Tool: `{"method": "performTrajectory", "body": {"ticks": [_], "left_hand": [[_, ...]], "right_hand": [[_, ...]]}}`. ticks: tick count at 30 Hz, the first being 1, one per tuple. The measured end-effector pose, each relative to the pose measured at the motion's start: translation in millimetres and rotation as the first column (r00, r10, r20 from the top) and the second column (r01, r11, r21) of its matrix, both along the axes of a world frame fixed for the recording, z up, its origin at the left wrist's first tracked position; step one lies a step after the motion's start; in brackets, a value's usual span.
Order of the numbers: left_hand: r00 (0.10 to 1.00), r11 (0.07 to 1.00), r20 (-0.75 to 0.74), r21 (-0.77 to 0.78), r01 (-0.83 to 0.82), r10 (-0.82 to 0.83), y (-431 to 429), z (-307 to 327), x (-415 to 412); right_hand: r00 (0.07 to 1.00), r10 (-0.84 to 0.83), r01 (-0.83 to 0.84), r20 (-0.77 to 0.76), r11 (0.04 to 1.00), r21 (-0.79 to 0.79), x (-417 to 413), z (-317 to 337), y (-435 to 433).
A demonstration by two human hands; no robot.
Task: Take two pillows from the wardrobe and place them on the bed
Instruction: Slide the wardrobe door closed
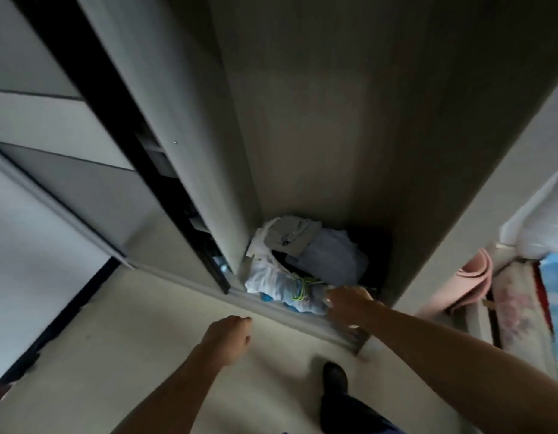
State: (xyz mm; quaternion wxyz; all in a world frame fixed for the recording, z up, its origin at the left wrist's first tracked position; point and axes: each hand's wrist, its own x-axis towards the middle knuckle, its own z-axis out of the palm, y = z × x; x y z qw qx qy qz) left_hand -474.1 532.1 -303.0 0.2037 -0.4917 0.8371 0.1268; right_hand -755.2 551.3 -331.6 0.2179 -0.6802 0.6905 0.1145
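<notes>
I look down into an open grey wardrobe [302, 120]. On its floor lies a heap of fabric: a pale blue folded piece [331, 255], a grey garment [295, 231] and a white plastic bag [277, 283] tied with a green cord. No pillow is plainly recognisable in the heap. My right hand [348, 303] reaches to the wardrobe's lower edge, right beside the bag, fingers hidden by blur. My left hand [229, 338] hangs over the floor in front of the wardrobe, fingers curled, holding nothing.
A sliding door with a black frame [121, 145] stands to the left. A rolled pink mat [471, 277] and patterned bedding [515, 308] lean at the right of the wardrobe. My dark shoe [334, 377] is on the pale floor [130, 324].
</notes>
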Motion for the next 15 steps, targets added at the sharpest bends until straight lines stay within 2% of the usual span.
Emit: {"method": "performTrajectory", "body": {"ticks": [8,12,15], "left_hand": [[0.984,0.984,-0.041,-0.024,-0.175,0.174,-80.9,6.8,81.5],[0.968,0.968,-0.033,-0.017,-0.250,0.249,-149.0,17.9,122.8],[0.943,0.943,-0.102,-0.072,-0.325,0.317,-206.1,49.1,150.0]], "right_hand": [[0.979,0.202,-0.203,0.012,0.976,0.078,80.4,-16.4,-121.5],[0.947,0.320,-0.320,0.017,0.947,-0.003,128.0,-10.3,-198.8],[0.903,0.429,-0.423,0.021,0.896,-0.134,172.8,15.9,-258.0]]}}
